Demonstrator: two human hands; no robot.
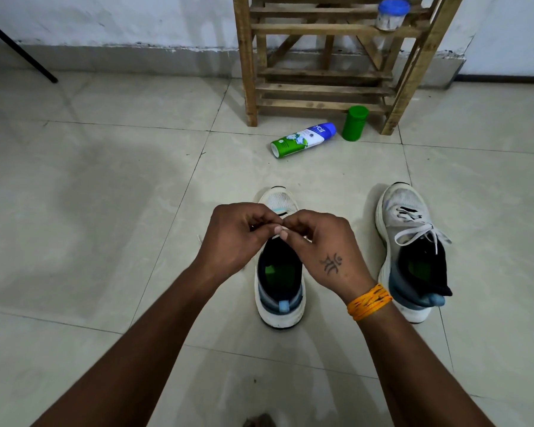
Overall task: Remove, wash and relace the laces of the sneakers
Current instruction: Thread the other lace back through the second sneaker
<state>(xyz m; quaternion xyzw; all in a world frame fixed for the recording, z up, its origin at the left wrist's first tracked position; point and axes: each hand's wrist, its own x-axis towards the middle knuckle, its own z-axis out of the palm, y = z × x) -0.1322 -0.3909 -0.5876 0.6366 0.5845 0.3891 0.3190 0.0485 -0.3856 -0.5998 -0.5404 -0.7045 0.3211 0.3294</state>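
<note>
- Head view: left hand (235, 238) and right hand (318, 245) pinch fingertips (280, 232) closed together on a thin white lace (282, 214).
- White mesh sneaker (279, 272) sits just under the fingers.
- Unlacing step, probably; next, pull lace free gently.

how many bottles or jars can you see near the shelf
3: a blue-lidded jar on the wooden rack, a green jar upright on the floor at its foot, and a spray bottle lying on its side just left of that. Others may sit above the frame.
</note>
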